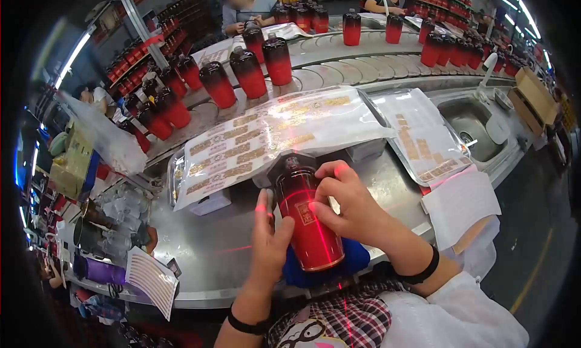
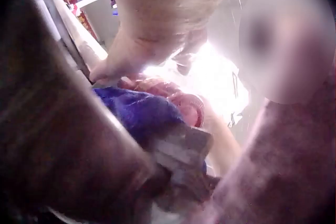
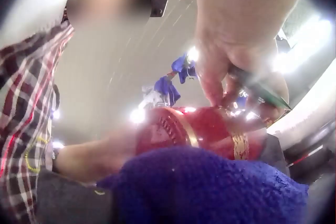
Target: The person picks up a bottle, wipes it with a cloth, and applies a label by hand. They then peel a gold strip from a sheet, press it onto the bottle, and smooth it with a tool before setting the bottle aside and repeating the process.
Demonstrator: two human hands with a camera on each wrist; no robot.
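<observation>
A glossy bottle [image 1: 308, 227], black at the neck and red below, lies tilted on a blue cloth [image 1: 357, 260] in front of me. It bears a small gold label [image 1: 305, 213]. My left hand [image 1: 269, 242] rests along the bottle's left side, fingers and thumb fairly straight, with a small grey piece [image 1: 269, 198] at its fingertips. Over the bottle's upper right, my right hand [image 1: 348, 203] has bent fingers, its thumb beside the label. The right wrist view shows a thin dark-green pointed tool [image 3: 265, 91] in that hand. In the left wrist view the bottle's base [image 2: 190, 109] shows past the cloth.
Sheets of gold stickers [image 1: 266, 136] lie on a raised tray behind the bottle; another tray [image 1: 423, 145] stands right, beside a sink [image 1: 469, 127]. Red-black bottles [image 1: 248, 73] line the curved conveyor [image 1: 339, 73]. Clear glasses [image 1: 124, 209] crowd the left. Other people sit across.
</observation>
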